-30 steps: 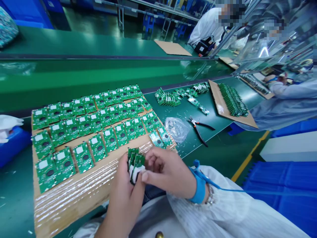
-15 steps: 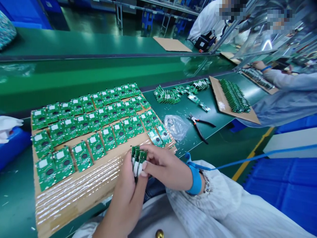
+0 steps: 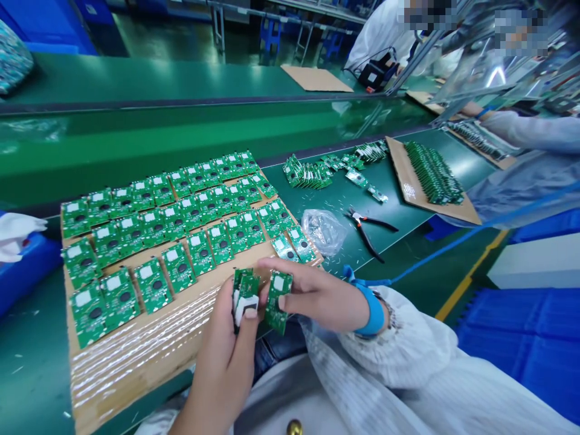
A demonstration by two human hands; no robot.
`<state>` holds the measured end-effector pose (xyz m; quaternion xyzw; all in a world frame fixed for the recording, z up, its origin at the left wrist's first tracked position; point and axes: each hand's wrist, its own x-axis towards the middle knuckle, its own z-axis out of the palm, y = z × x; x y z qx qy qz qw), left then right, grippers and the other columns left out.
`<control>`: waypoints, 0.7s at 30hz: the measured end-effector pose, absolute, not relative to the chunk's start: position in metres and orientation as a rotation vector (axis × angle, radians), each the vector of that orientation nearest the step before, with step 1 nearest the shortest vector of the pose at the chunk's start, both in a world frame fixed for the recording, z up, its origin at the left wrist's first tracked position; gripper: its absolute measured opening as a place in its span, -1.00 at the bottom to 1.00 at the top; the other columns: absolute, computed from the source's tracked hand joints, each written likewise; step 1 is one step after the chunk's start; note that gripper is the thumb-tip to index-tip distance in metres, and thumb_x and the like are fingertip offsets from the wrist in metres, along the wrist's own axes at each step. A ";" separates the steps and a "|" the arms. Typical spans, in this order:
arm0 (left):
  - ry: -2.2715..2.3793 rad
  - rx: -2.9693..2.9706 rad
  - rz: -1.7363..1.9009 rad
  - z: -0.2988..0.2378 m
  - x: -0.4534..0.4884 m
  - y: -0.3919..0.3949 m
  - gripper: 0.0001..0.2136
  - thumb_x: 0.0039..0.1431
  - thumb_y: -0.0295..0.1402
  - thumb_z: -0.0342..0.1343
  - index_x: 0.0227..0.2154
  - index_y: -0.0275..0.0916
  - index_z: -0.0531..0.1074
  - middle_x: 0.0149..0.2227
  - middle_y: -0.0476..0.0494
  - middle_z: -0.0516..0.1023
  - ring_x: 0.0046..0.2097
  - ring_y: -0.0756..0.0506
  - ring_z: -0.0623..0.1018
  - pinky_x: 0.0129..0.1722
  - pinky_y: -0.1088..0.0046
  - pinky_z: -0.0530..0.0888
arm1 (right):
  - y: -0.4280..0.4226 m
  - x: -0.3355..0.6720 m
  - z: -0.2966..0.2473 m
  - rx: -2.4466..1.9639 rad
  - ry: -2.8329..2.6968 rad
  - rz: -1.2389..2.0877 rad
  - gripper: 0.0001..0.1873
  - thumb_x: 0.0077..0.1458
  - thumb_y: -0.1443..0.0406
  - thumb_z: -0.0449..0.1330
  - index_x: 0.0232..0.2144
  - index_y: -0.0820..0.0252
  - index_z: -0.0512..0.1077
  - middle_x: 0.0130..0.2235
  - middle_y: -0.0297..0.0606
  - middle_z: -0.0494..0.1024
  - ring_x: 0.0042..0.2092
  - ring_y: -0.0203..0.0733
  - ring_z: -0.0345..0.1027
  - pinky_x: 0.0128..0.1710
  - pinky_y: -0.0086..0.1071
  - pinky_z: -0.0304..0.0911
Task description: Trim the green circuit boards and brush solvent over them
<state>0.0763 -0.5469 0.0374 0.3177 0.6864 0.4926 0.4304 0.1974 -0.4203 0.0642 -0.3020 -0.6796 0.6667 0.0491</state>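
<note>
Near the right-hand end of the cardboard sheet's (image 3: 149, 347) near edge, the left hand (image 3: 229, 347) grips a small stack of circuit boards (image 3: 244, 287) between thumb and fingers, while the right hand (image 3: 319, 299), just beside it, pinches a single green board (image 3: 275, 302) apart from that stack.

Your left hand (image 3: 229, 347) gripped a small stack of green circuit boards (image 3: 247, 286), held on end with their upper edges slightly out of line; how many there were could not be told. A white piece around a dark patch showed low on the front one, partly under your thumb. Your right hand (image 3: 319, 301) pinched a single green board (image 3: 275, 311), near upright, its top tipped slightly right, a white square near its upper end and your thumb across its face. It stood just beside the stack, a narrow gap between.
</note>
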 end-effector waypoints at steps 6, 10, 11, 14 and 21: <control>1.805 0.678 1.299 0.036 0.075 -0.552 -0.53 0.18 -0.10 -0.02 0.12 -0.14 0.22 -0.10 -0.22 0.48 -0.09 -0.25 0.48 -0.26 0.26 0.48 | -0.407 0.185 0.066 -1.154 -2.566 1.214 -0.48 -0.04 0.45 0.05 0.04 0.24 0.25 -0.54 -0.47 0.30 -0.53 -0.34 0.17 -0.49 -0.44 0.13; 1.840 0.668 1.293 0.033 0.075 -0.556 -0.54 0.18 -0.11 -0.02 0.11 -0.14 0.24 -0.15 -0.22 0.49 -0.12 -0.24 0.49 -0.24 0.26 0.47 | -0.409 0.172 0.061 -1.251 -2.624 0.875 -0.42 -0.02 0.42 0.06 0.11 0.29 0.20 -0.54 -0.43 0.39 -0.49 -0.28 0.26 -0.43 -0.41 0.14; 1.850 0.667 1.283 0.033 0.075 -0.557 -0.54 0.18 -0.10 -0.01 0.11 -0.15 0.25 -0.16 -0.22 0.49 -0.13 -0.23 0.49 -0.24 0.25 0.47 | -0.410 0.170 0.059 -1.280 -2.636 0.815 -0.44 -0.01 0.41 0.05 0.10 0.30 0.21 -0.54 -0.41 0.41 -0.49 -0.26 0.27 -0.42 -0.40 0.14; 1.876 0.664 1.258 0.033 0.076 -0.559 -0.52 0.18 -0.10 -0.01 0.12 -0.17 0.24 -0.16 -0.24 0.49 -0.16 -0.23 0.50 -0.22 0.23 0.46 | -0.412 0.169 0.055 -1.305 -2.637 0.662 -0.49 0.02 0.35 0.06 0.07 0.29 0.25 -0.45 -0.32 0.48 -0.44 -0.23 0.30 -0.39 -0.37 0.14; 1.857 0.704 1.280 0.034 0.076 -0.558 -0.56 0.19 -0.10 -0.03 0.08 -0.17 0.28 -0.18 -0.24 0.50 -0.11 -0.24 0.49 -0.15 0.18 0.46 | -0.422 0.184 0.061 -1.234 -2.698 0.381 -0.67 0.06 0.29 0.06 -0.11 0.15 0.42 -0.28 -0.22 0.45 -0.39 -0.24 0.26 -0.39 -0.37 0.08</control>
